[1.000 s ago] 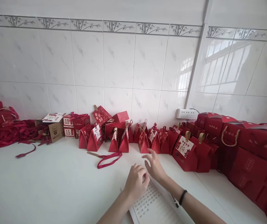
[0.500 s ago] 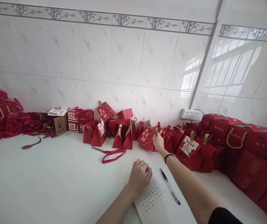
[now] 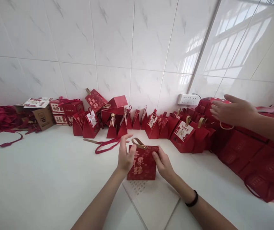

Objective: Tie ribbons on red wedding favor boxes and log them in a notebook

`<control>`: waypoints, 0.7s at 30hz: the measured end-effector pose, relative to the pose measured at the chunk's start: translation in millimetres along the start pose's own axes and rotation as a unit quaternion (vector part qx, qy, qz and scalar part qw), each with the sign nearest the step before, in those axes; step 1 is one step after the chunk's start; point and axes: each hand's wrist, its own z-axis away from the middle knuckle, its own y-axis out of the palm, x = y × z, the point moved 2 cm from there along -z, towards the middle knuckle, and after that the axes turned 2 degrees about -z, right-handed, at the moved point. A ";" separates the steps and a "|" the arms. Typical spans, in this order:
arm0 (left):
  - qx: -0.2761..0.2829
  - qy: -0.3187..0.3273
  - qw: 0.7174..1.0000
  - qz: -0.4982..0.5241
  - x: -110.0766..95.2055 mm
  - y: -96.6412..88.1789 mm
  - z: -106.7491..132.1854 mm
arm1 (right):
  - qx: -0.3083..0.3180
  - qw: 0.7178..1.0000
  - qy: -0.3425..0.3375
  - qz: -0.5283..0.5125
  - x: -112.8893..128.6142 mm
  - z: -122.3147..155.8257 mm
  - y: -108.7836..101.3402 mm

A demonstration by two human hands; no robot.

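Upright above the notebook point(image 3: 154, 203) is a red gift box point(image 3: 144, 166) with gold characters and a tan strap loop at its top. My right hand point(image 3: 165, 164), a black band on its wrist, grips the box's right edge with the thumb on the front. At the left edge, my left hand point(image 3: 125, 156) has its fingers raised and apart, the thumb in front of the box; whether it touches is unclear. Handwritten lines show on the page just below the box. Beyond my hands lies a loose red ribbon point(image 3: 107, 146) on the white table point(image 3: 55, 179).
Small red boxes point(image 3: 183, 135) line the wall. Larger red gift boxes point(image 3: 239, 147) are stacked at right, where another person's hand point(image 3: 232, 110) reaches in. At left are an open cardboard box point(image 3: 43, 118) and heaped red ribbons point(image 3: 0, 118). A power strip point(image 3: 188, 99) sits by the wall.
My right hand has brought the red gift box from the row to above the notebook. My left hand has lifted off the page to the box's side. Another person's hand has appeared at right.
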 end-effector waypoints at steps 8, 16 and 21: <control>0.103 -0.007 0.994 0.031 -21.9 -0.2 -2.8 | -0.005 0.997 -0.008 -0.071 2.7 -0.3 5.3; 0.103 0.008 0.994 -0.033 -27.7 5.0 0.4 | -0.141 0.990 -0.021 0.008 20.5 -0.5 6.4; 0.016 0.036 0.997 -0.073 -31.7 4.4 5.0 | -0.188 0.966 -0.125 0.126 29.5 4.2 11.9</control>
